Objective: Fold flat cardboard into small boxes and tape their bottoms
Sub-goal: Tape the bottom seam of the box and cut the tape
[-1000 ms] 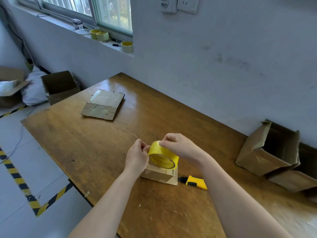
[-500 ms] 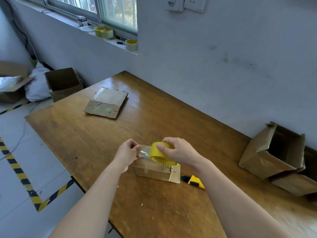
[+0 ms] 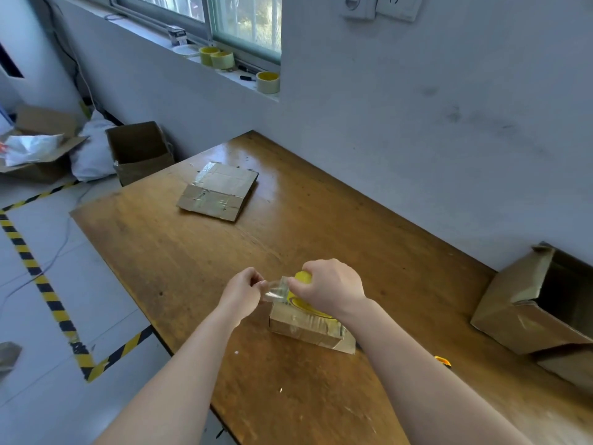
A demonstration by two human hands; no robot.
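Note:
A small cardboard box (image 3: pixel 305 329) stands on the wooden table (image 3: pixel 192 261), its taped side up. My right hand (image 3: pixel 330 287) grips a yellow tape roll (image 3: pixel 303 303) just above the box top; most of the roll is hidden by the hand. My left hand (image 3: pixel 244 292) pinches the free end of a clear tape strip (image 3: pixel 276 289) drawn out to the left of the roll. A flat, folded piece of cardboard (image 3: pixel 218 191) with old tape on it lies further back on the table.
Open brown boxes (image 3: pixel 526 303) lie on their sides at the table's right end against the wall. A yellow-handled cutter (image 3: pixel 442 360) peeks out behind my right forearm. Spare tape rolls (image 3: pixel 268 81) sit on the windowsill. More boxes (image 3: pixel 138 150) stand on the floor at left.
The tape roll came down from above the box to its top. My left hand pulled a short strip of clear tape out leftward. The view shifted, so the table sits lower and further right.

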